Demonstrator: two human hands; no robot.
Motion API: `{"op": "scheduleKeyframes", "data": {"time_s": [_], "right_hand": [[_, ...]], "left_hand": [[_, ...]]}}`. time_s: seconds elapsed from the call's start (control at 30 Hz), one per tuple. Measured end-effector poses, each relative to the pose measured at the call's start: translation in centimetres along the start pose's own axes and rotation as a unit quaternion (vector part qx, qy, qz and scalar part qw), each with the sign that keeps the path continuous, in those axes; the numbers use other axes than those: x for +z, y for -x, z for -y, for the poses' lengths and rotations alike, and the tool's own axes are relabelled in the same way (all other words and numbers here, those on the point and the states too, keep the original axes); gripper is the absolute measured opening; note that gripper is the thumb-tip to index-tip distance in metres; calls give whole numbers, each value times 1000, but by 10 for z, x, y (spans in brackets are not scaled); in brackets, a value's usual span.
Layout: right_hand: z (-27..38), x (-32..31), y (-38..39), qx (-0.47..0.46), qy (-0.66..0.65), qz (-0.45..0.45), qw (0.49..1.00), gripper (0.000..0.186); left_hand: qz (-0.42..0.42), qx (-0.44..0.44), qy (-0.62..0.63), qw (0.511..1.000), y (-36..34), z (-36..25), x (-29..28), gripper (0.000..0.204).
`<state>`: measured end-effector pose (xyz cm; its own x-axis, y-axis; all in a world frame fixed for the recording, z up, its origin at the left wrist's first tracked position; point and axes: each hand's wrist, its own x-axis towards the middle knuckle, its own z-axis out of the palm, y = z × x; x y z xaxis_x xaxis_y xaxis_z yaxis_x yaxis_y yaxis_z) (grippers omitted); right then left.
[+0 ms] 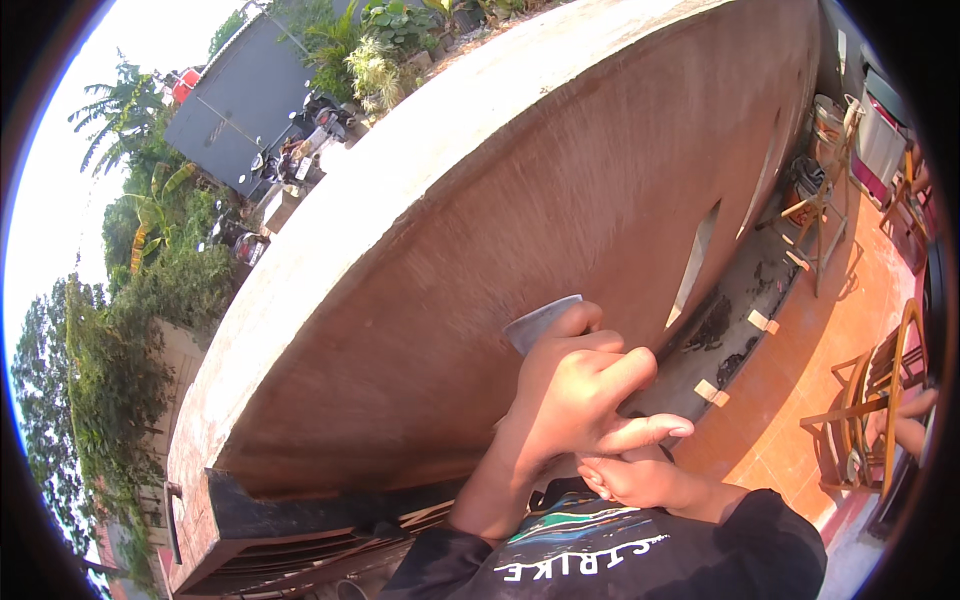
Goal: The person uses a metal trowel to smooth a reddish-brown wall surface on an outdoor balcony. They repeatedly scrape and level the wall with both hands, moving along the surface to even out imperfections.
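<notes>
Though the bucket point(828, 122) blurs inside, left fingers point(577, 322) grip a blade point(538, 324).

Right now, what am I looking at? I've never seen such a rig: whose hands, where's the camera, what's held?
No robot here: these are one person's bare hands. The picture comes from a wide fisheye camera worn on their head, looking down, which bends straight edges near the rim. The left hand holds a flat grey tool at the reddish-brown wall. The right hand is just below, fingers curled; I can't tell whether it grips anything. Beyond the wall are parked motorbikes; to the right, wooden chairs stand on orange tiles.
</notes>
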<state>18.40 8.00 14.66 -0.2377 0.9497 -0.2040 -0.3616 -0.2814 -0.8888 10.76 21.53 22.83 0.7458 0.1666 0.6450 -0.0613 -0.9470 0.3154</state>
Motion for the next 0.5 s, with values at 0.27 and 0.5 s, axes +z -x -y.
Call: {"op": "scheduleKeyframes", "data": {"time_s": [0.27, 0.5], "right_hand": [[-9, 1, -1, -37, 9, -11, 999, 15], [-14, 1, -6, -30, 16, 7, 999, 19]], "left_hand": [[17, 18, -7, 1000, -1, -1, -3, 59], [6, 30, -12, 999, 0, -1, -5, 59]]}}
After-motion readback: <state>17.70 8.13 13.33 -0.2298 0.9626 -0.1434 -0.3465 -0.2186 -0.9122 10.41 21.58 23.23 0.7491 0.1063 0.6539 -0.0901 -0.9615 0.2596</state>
